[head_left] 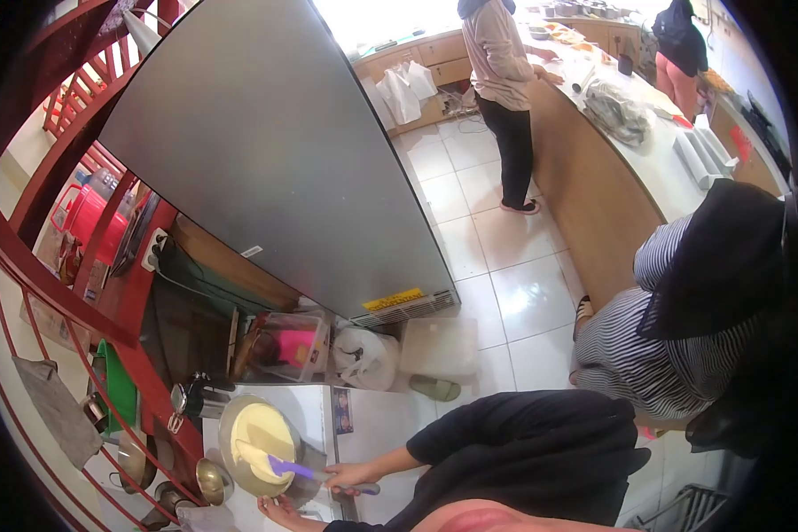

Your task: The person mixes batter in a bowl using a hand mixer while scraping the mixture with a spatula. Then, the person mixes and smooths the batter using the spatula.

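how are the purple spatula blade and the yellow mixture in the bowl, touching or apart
Touching: the head view shows the purple blade with its end in the yellow mixture, no gap between.

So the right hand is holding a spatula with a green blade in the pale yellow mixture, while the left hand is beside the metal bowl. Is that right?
Not quite: the blade of the spatula is purple, not green, as the head view shows. The right hand does hold it in the pale yellow mixture, with the left hand beside the metal bowl.
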`<state>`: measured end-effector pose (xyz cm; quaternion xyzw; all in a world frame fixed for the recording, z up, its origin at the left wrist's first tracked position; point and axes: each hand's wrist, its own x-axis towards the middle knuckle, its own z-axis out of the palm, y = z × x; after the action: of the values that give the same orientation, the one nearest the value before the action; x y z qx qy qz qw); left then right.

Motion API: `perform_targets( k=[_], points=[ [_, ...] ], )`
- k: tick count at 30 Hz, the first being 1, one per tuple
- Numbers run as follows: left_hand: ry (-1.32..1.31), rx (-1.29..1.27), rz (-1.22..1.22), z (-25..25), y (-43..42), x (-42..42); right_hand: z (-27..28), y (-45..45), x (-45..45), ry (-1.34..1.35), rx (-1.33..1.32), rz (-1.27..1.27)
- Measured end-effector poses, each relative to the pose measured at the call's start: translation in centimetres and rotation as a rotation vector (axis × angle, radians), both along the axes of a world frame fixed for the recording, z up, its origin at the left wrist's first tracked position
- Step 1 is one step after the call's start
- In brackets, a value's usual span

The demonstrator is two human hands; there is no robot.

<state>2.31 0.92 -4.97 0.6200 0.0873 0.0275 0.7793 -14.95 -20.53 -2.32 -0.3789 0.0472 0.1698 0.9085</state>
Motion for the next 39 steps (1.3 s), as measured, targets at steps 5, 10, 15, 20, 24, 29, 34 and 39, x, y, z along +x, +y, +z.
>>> perform_targets(
  k=[5,10,15,20,24,29,34,39],
  points=[
    [-0.006,0.004,0.006,0.2,0.0,0.1,-1.1,0.1,0.7,-0.092,-0.089,0.025],
    [-0.014,0.003,0.008,0.1,0.3,0.1,1.3,-0.8,-0.6,-0.266,-0.606,-0.238],
    [-0.005,-0.007,0.02,-0.1,0.7,0.4,3.3,-2.5,-0.4,-0.453,-0.855,-0.272],
    [0.042,0.022,0.073,0.6,0.0,0.2,0.4,-3.0,1.1,-0.39,-1.048,-0.241],
    [-0.029,-0.004,0.003,-0.6,0.5,0.9,-0.4,-4.4,0.9,-0.435,-1.188,-0.24],
    [-0.014,0.047,-0.04,-0.5,-1.7,1.2,1.9,-4.3,0.6,-0.514,-1.111,-0.323],
    [0.011,0.072,-0.069,0.1,-4.8,1.2,-0.1,-4.7,1.4,-0.51,-1.186,-0.359],
    [0.067,0.056,-0.061,-0.5,-5.4,0.7,1.8,-5.1,0.8,-0.427,-1.23,-0.228]
  ],
)
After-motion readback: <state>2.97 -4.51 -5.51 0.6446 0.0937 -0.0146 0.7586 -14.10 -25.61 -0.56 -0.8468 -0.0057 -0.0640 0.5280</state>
